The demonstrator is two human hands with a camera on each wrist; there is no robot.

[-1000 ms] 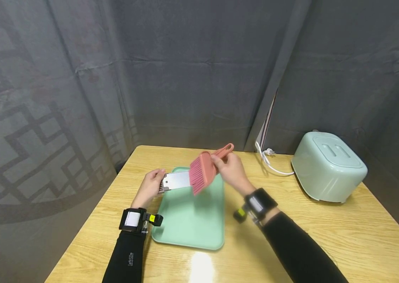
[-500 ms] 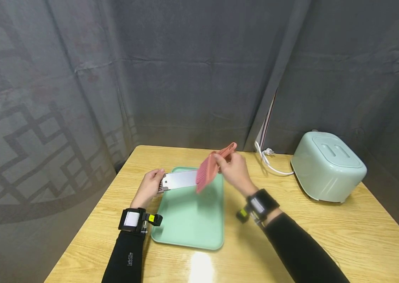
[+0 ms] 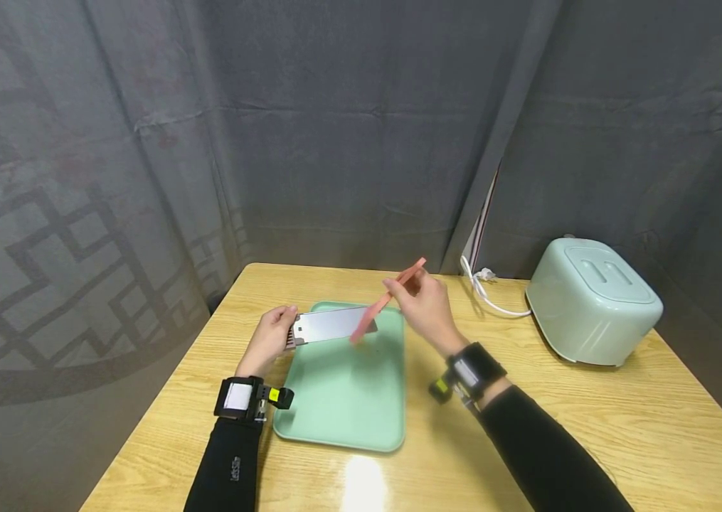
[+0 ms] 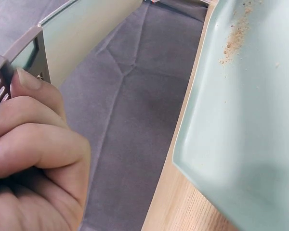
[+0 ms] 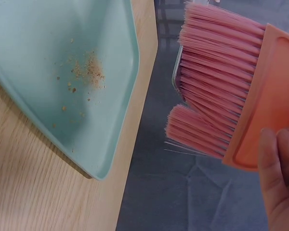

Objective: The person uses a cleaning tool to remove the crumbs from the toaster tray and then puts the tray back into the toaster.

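Note:
My left hand (image 3: 267,343) grips the brown-grey end of a flat metal crumb tray (image 3: 328,325), held tilted above a mint-green serving tray (image 3: 341,416). In my right hand (image 3: 426,309) is a salmon-pink brush (image 5: 274,91), pinched at its body near the handle. Its bristles (image 5: 219,67) straddle the crumb tray's far edge, and some of them are bent apart there. Brown crumbs (image 5: 89,72) lie scattered in the serving tray, also plain in the left wrist view as a small pile of crumbs (image 4: 237,38).
A mint-green toaster (image 3: 594,306) stands at the right on the wooden table (image 3: 501,441). Its white cord (image 3: 485,295) runs toward the back edge. Grey curtains (image 3: 348,142) hang behind and beside the table.
The brush has slid right along the crumb tray to its far end and turned edge-on to the head view. More of the metal surface shows. The left hand has stayed nearly still.

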